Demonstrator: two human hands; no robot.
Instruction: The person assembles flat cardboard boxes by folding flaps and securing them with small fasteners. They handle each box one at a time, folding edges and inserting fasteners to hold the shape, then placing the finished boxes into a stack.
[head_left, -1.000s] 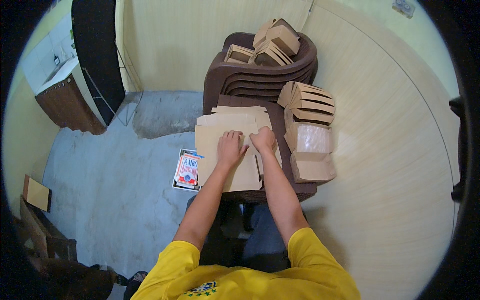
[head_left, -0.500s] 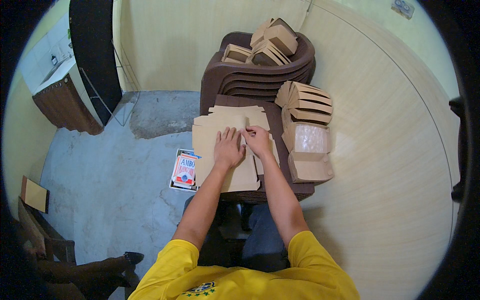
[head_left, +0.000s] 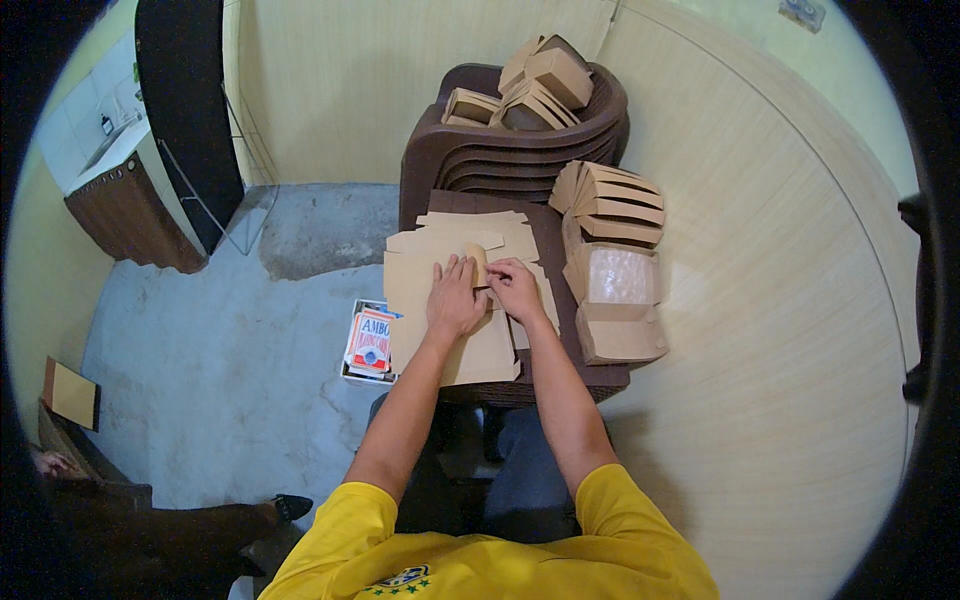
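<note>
A stack of flat brown cardboard box blanks [head_left: 440, 270] lies on a dark brown table [head_left: 560, 375] in front of me. My left hand [head_left: 455, 300] presses flat on the top blank, fingers spread. My right hand [head_left: 517, 288] is beside it, pinching a small flap [head_left: 478, 262] of the blank that stands folded up between the two hands.
Folded brown boxes [head_left: 612, 205] are stacked at the table's right, with an open one [head_left: 620, 330] nearer. More boxes fill stacked brown plastic chairs [head_left: 500, 160] behind. A small printed carton [head_left: 370, 342] sits left of the table. A person's leg and shoe [head_left: 285, 508] show at lower left.
Both hands stayed on the top blank; a small flap has been lifted and folded up between them. A person's leg has come in at lower left.
</note>
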